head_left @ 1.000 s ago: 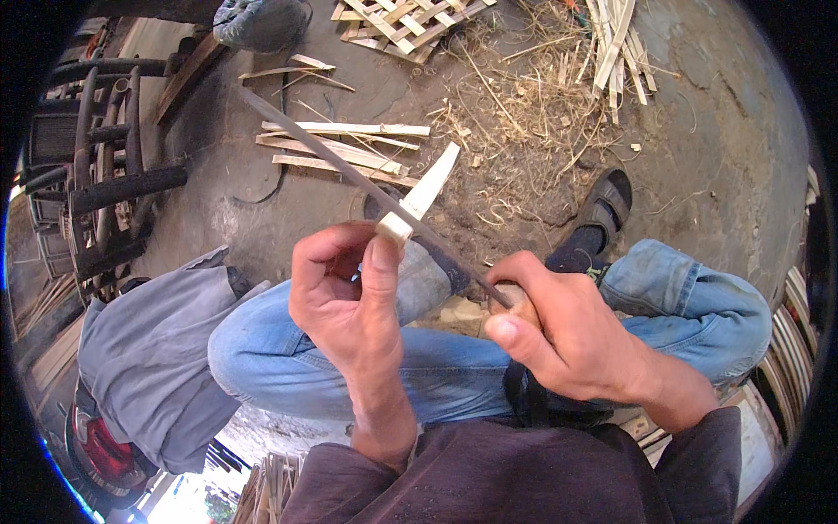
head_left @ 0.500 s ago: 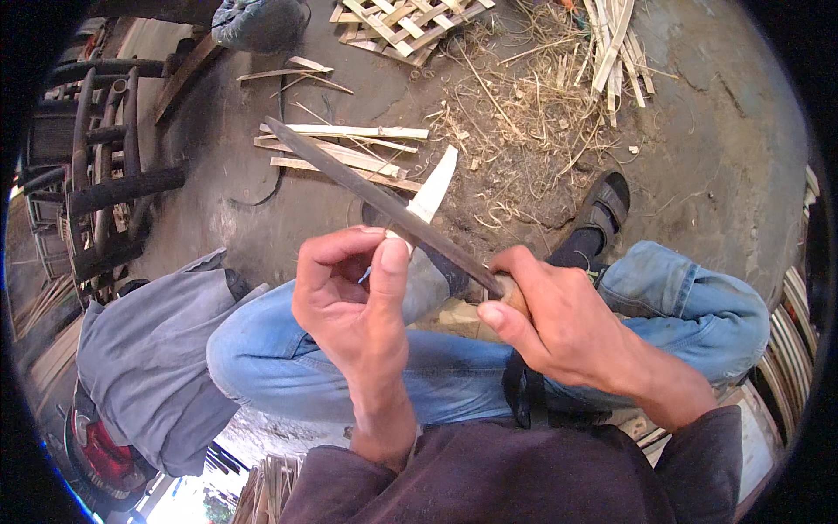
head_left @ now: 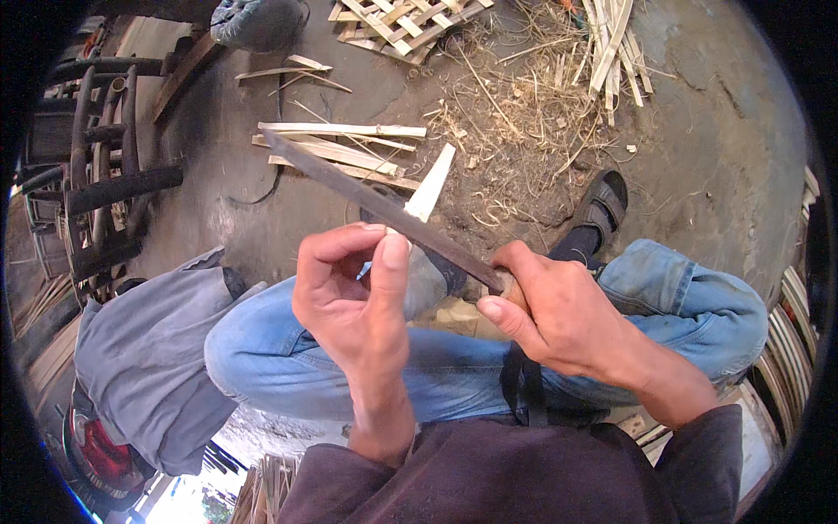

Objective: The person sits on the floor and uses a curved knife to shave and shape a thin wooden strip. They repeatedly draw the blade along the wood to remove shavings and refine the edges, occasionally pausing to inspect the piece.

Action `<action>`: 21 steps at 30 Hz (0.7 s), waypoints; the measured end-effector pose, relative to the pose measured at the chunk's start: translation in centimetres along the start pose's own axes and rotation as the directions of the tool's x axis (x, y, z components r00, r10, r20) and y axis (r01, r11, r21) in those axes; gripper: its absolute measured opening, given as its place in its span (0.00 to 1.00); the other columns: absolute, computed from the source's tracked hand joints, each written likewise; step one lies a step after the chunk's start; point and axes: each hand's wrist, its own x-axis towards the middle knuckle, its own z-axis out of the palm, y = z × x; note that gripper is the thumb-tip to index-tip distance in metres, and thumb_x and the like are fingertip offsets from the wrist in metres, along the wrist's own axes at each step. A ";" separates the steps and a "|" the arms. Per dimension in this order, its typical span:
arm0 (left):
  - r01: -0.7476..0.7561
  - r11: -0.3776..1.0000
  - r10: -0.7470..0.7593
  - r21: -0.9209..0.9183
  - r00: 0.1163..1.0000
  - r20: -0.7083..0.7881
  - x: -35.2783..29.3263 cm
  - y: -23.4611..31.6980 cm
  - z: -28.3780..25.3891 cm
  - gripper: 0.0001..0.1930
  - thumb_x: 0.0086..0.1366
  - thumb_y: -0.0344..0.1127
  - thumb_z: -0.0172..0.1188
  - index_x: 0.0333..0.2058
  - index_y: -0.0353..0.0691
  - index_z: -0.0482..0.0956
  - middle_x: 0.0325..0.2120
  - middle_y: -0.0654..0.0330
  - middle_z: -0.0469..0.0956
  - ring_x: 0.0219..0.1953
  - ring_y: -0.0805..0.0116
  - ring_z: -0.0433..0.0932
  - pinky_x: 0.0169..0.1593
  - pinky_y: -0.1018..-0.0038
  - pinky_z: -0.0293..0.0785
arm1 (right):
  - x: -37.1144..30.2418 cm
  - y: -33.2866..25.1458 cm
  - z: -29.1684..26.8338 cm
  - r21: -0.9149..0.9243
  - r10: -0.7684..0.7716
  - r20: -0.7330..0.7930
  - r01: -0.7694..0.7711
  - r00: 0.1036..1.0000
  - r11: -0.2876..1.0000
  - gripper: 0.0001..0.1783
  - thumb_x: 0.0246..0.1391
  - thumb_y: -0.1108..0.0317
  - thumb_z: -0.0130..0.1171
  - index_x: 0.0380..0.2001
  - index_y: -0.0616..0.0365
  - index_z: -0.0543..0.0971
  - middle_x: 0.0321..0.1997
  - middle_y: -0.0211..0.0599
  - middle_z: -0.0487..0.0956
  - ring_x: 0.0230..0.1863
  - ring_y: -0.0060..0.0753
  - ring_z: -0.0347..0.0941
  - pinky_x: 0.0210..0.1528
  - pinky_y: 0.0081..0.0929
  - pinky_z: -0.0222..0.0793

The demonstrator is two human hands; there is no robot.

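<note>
Between the thumb and forefinger of my left hand (head_left: 353, 297) is the lower end of a pale, tapering bamboo strip (head_left: 434, 183), which points up and away from me. My right hand (head_left: 563, 314) grips the wooden handle of a long, dark-bladed knife (head_left: 349, 188). The blade slants across the strip toward the far left and covers part of it, just beyond my left fingertips. Whether the edge is biting into the strip, I cannot tell. Both hands are above my lap, over my blue jeans.
Several split bamboo strips (head_left: 349, 129) lie on the floor beyond the blade. Farther off are a woven bamboo panel (head_left: 406, 33), scattered shavings (head_left: 524, 140) and a pile of strips (head_left: 611, 52). A dark wooden frame (head_left: 105, 131) and a grey cloth (head_left: 157, 367) are at my left.
The knife has shifted very slightly, its tip a little lower and farther left, and the blade seems slightly turned. My grips on knife and bamboo strip look the same.
</note>
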 end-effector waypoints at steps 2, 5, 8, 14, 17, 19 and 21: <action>0.028 0.999 -0.028 0.035 1.000 -0.009 -0.3 -0.5 -0.5 0.11 0.59 0.26 0.67 0.37 0.33 0.75 0.35 0.59 0.77 0.35 0.76 0.75 0.42 0.80 0.72 | -0.3 -0.1 0.1 0.044 0.008 -0.001 -0.008 1.000 0.999 0.25 0.61 0.52 0.55 0.44 0.67 0.68 0.26 0.57 0.77 0.31 0.64 0.77 0.31 0.50 0.72; 0.052 0.998 -0.051 -0.027 0.999 0.018 -0.1 -0.4 -0.2 0.11 0.59 0.25 0.67 0.38 0.34 0.75 0.37 0.58 0.77 0.37 0.75 0.75 0.43 0.79 0.73 | -0.3 -0.4 -0.3 0.015 -0.090 -0.061 0.092 0.994 0.996 0.25 0.61 0.53 0.54 0.44 0.67 0.68 0.26 0.57 0.78 0.31 0.64 0.77 0.31 0.51 0.72; 0.004 1.000 -0.004 0.021 1.000 -0.019 -0.1 -0.2 0.0 0.10 0.60 0.25 0.66 0.38 0.34 0.74 0.35 0.58 0.77 0.37 0.76 0.75 0.42 0.80 0.72 | 0.5 0.3 -0.2 -0.029 0.127 0.038 -0.126 0.991 0.992 0.25 0.61 0.53 0.55 0.45 0.67 0.68 0.26 0.57 0.78 0.31 0.65 0.77 0.32 0.51 0.72; 0.001 1.000 -0.001 -0.025 1.000 0.021 -0.2 -0.1 -0.1 0.11 0.59 0.25 0.67 0.38 0.34 0.74 0.35 0.59 0.77 0.37 0.75 0.76 0.43 0.80 0.72 | -0.1 0.1 0.4 -0.018 0.027 0.014 -0.027 1.000 0.999 0.25 0.60 0.53 0.55 0.44 0.67 0.68 0.26 0.58 0.78 0.31 0.64 0.77 0.32 0.51 0.73; -0.007 1.000 0.007 -0.018 1.000 0.010 -0.4 -0.5 -0.4 0.11 0.59 0.25 0.67 0.37 0.34 0.74 0.35 0.59 0.77 0.37 0.76 0.75 0.44 0.80 0.72 | -0.5 -0.5 0.1 0.072 0.034 0.006 -0.034 0.999 0.997 0.24 0.60 0.53 0.56 0.44 0.67 0.69 0.26 0.57 0.78 0.31 0.64 0.77 0.32 0.50 0.73; 0.011 0.999 -0.011 -0.037 1.000 0.016 -0.3 -0.3 -0.2 0.11 0.59 0.25 0.67 0.37 0.34 0.74 0.36 0.58 0.77 0.37 0.75 0.76 0.44 0.80 0.72 | -0.5 -0.3 0.3 0.028 -0.051 -0.054 0.053 0.997 0.998 0.24 0.60 0.53 0.56 0.44 0.67 0.69 0.26 0.57 0.78 0.31 0.64 0.77 0.32 0.50 0.73; 0.001 1.000 -0.001 0.026 1.000 0.005 -0.2 -0.4 -0.2 0.11 0.59 0.25 0.67 0.38 0.34 0.74 0.37 0.57 0.76 0.37 0.75 0.76 0.44 0.79 0.72 | -0.2 0.2 0.3 0.010 -0.003 -0.033 0.003 0.999 1.000 0.24 0.60 0.53 0.55 0.43 0.67 0.69 0.26 0.57 0.78 0.31 0.64 0.77 0.31 0.50 0.73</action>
